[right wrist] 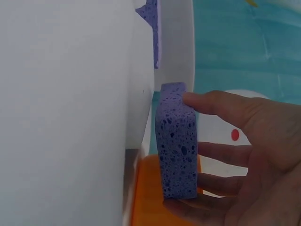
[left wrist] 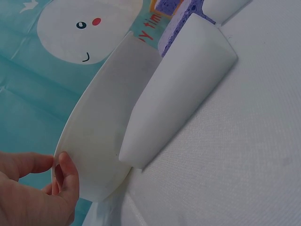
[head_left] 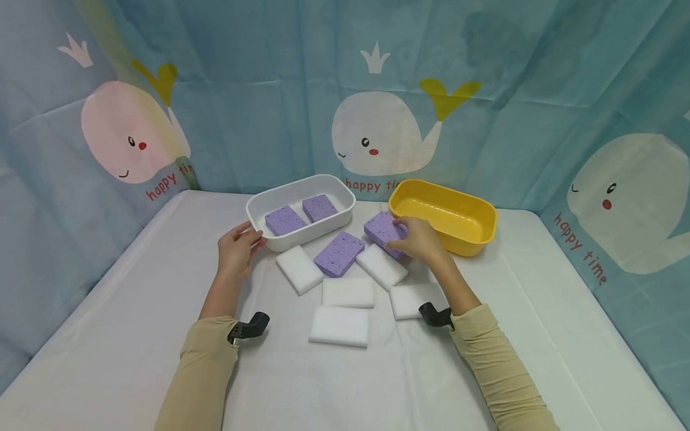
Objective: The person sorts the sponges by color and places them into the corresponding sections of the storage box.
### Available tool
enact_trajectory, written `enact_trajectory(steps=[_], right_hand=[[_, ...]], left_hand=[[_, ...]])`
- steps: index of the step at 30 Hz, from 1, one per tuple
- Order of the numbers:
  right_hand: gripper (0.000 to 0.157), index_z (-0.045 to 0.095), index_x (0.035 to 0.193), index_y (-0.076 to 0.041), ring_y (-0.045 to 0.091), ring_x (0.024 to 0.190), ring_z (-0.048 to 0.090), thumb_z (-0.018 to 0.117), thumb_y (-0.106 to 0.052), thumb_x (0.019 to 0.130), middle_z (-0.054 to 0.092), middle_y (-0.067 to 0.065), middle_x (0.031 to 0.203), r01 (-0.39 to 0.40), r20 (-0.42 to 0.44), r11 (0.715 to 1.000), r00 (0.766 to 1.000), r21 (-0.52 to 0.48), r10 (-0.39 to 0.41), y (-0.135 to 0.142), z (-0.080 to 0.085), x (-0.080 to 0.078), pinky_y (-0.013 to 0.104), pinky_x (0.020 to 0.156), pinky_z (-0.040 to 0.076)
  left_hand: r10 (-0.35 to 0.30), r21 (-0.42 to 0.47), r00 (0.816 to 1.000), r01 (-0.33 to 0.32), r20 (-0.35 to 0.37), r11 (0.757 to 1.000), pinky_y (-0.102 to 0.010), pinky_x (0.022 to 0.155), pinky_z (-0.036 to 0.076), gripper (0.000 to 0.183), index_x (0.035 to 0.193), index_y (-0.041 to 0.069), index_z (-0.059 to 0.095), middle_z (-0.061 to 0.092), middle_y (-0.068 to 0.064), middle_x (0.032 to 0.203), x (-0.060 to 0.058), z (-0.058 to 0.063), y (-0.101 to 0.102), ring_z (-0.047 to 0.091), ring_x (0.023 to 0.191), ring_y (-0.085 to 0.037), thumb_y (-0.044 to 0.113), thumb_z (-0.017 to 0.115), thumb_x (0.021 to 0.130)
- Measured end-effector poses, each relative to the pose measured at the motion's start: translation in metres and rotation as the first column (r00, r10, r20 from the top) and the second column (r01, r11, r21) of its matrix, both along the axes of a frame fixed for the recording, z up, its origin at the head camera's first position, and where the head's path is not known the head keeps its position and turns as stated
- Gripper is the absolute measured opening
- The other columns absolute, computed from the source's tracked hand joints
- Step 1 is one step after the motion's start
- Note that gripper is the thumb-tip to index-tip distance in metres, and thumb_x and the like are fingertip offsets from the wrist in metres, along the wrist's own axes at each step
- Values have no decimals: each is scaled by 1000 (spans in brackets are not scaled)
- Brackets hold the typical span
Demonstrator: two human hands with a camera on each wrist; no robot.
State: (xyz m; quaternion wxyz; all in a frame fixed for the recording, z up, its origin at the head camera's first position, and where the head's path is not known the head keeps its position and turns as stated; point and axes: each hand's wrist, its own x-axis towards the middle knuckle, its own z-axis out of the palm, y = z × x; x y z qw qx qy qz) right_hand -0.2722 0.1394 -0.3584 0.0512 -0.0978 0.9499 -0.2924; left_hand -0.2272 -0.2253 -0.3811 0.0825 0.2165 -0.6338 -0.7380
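My left hand pinches the near left rim of a white plastic basin, thumb and fingers on its edge in the left wrist view. Two purple sponges lie inside that basin. My right hand grips another purple sponge between thumb and fingers, just in front of the yellow basin. In the head view this sponge overlaps a white foam block. One more purple sponge rests among the white blocks, left of the held one.
Several white foam blocks are spread over the white tablecloth between the arms. A blue curtain printed with whales hangs behind the basins. Black camera mounts stick out from both wrists.
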Motion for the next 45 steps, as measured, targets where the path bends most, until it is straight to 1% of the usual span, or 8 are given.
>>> enact_trajectory(steps=[15, 23, 32, 40, 45], right_hand=[[68, 56, 150, 1, 44, 146, 46, 82, -27, 93, 50, 25, 157, -19, 8, 1000, 1000, -12, 19, 0, 10, 2, 59, 123, 39], [67, 56, 149, 1, 44, 146, 46, 81, -28, 94, 50, 25, 157, -21, 3, 1000, 1000, -10, 21, -2, 14, 5, 58, 122, 39], [67, 56, 150, 1, 42, 148, 44, 81, -27, 95, 49, 23, 159, -28, -1, 999, 1000, -25, 28, -4, 18, 7, 57, 124, 37], [65, 57, 149, 1, 41, 148, 45, 80, -28, 95, 51, 23, 157, -33, -24, 999, 999, -30, 33, -7, 23, 12, 56, 124, 37], [65, 57, 149, 0, 41, 148, 45, 80, -28, 95, 51, 23, 157, -29, -35, 999, 999, -29, 28, -8, 25, 13, 56, 124, 38]], left_hand=[[3, 9, 1000, -3, -3, 1000, -15, 93, 58, 59, 162, 2, 39, 57, -6, 117, -1, -1, 0, 67, 105, -13, 1, 59, 106], [4, 23, 1000, -3, -6, 1000, -16, 93, 59, 60, 161, 2, 39, 58, -6, 117, -1, -1, 0, 67, 98, -8, 0, 59, 105], [14, 8, 1000, -14, 11, 1000, -15, 92, 59, 58, 161, 3, 40, 57, -4, 115, -1, -2, 0, 66, 110, -17, 2, 58, 106], [10, 18, 1000, -10, 8, 1000, -14, 89, 59, 59, 162, 2, 39, 57, -5, 116, -1, -1, 0, 66, 104, -13, 1, 59, 106], [3, 20, 1000, -4, 8, 1000, -15, 92, 58, 60, 162, 3, 39, 58, -7, 120, -2, -1, 0, 66, 107, -13, 2, 59, 106]])
